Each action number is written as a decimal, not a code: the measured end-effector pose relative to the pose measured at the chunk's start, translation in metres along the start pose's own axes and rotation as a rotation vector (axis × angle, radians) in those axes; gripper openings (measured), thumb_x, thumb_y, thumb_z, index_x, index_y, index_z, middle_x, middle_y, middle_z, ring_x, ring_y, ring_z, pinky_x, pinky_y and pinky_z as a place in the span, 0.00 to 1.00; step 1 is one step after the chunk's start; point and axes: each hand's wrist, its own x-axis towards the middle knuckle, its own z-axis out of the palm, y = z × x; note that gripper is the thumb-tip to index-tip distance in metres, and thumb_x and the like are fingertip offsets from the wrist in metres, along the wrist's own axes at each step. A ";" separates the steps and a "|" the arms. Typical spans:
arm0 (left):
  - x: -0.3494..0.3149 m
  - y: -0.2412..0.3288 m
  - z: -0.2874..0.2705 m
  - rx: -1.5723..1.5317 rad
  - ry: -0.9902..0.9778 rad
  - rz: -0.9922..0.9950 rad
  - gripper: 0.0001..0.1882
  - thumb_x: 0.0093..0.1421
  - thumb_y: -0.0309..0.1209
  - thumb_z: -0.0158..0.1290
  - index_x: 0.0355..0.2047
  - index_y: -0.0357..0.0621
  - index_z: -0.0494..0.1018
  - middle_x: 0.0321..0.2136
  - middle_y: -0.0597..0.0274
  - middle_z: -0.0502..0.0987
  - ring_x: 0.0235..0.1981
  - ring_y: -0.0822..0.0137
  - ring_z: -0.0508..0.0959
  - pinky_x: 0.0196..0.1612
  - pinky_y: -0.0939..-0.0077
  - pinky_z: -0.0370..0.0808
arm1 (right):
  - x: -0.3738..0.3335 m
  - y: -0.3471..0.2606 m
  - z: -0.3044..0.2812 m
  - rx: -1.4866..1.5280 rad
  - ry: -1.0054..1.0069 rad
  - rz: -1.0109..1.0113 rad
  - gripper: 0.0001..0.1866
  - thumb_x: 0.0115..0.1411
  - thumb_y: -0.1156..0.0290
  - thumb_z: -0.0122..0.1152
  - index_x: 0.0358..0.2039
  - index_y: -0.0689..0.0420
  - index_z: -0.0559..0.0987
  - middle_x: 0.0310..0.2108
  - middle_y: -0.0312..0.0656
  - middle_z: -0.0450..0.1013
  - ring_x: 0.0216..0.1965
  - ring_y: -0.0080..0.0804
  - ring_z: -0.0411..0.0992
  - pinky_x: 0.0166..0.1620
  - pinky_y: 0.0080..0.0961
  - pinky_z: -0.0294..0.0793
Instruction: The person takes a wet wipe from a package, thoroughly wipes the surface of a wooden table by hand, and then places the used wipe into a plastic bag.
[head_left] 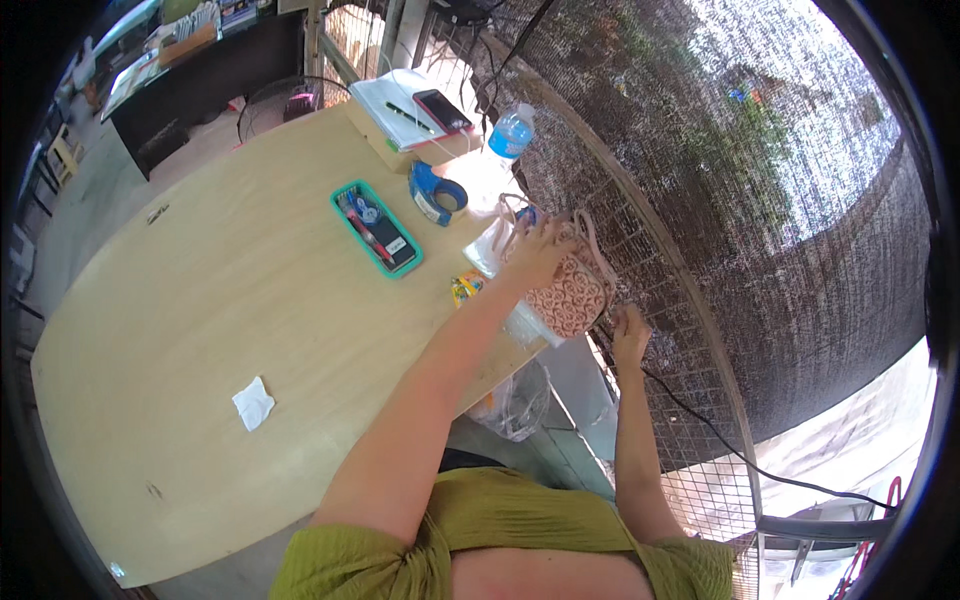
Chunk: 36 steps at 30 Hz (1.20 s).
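A small handbag [568, 300] with a pink and brown swirl pattern and pale handles stands at the table's right edge. My left hand [538, 254] lies over its top, fingers bent down onto the opening between the handles. Just past the bag's near right side is my right hand [629, 336], raised beside the wire mesh with fingers curled together. Whatever is in those fingers is too small to make out. Clear plastic [530, 325] shows under and in front of the bag, and a yellow packet [466, 287] lies to its left.
On the wooden table [230, 300] are a teal tray [338, 200] of pens, blue tape [428, 200], a water bottle [511, 135], a phone [442, 111] on papers and a white tissue [253, 403]. Mesh fencing [690, 300] borders the right; a black cable [740, 452] runs along it.
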 end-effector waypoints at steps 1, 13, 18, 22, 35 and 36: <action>-0.004 0.018 -0.001 -0.014 0.014 0.064 0.33 0.43 0.44 0.67 0.53 0.71 0.71 0.64 0.55 0.57 0.67 0.45 0.52 0.65 0.36 0.51 | 0.005 -0.019 -0.006 0.111 -0.030 0.135 0.06 0.55 0.86 0.49 0.32 0.64 0.74 0.28 0.52 0.74 0.31 0.50 0.75 0.34 0.39 0.74; 0.000 0.032 0.041 0.036 0.136 0.220 0.35 0.39 0.45 0.68 0.51 0.74 0.73 0.64 0.59 0.61 0.67 0.56 0.56 0.68 0.41 0.44 | -0.036 0.030 0.031 -0.044 -0.166 -0.092 0.10 0.50 0.85 0.50 0.33 0.59 0.73 0.30 0.51 0.71 0.33 0.51 0.72 0.36 0.41 0.71; -0.035 0.001 0.018 0.166 0.285 0.195 0.34 0.43 0.40 0.65 0.54 0.64 0.71 0.62 0.57 0.63 0.66 0.50 0.56 0.66 0.37 0.45 | -0.042 0.031 0.058 0.233 -0.207 0.125 0.21 0.57 0.72 0.60 0.51 0.64 0.70 0.48 0.54 0.68 0.46 0.49 0.71 0.43 0.41 0.73; -0.122 0.023 -0.043 -0.130 0.451 -0.152 0.30 0.45 0.35 0.62 0.53 0.55 0.72 0.60 0.53 0.64 0.65 0.48 0.57 0.62 0.37 0.52 | -0.041 -0.027 -0.010 -0.091 0.148 -0.103 0.25 0.55 0.74 0.61 0.53 0.66 0.69 0.47 0.48 0.67 0.43 0.41 0.69 0.40 0.30 0.73; -0.510 -0.043 -0.205 0.673 0.586 -1.189 0.06 0.53 0.27 0.58 0.33 0.42 0.78 0.44 0.50 0.74 0.48 0.48 0.72 0.47 0.56 0.71 | -0.105 -0.334 0.117 0.745 -1.263 -0.529 0.20 0.53 0.78 0.64 0.48 0.59 0.74 0.42 0.43 0.73 0.38 0.30 0.73 0.43 0.28 0.76; -0.497 -0.044 -0.217 0.453 0.627 -1.272 0.08 0.53 0.29 0.59 0.32 0.40 0.77 0.39 0.50 0.76 0.43 0.51 0.75 0.43 0.59 0.73 | -0.111 -0.358 0.128 0.751 -1.282 -0.597 0.20 0.53 0.77 0.65 0.47 0.59 0.75 0.43 0.43 0.73 0.38 0.30 0.73 0.42 0.29 0.77</action>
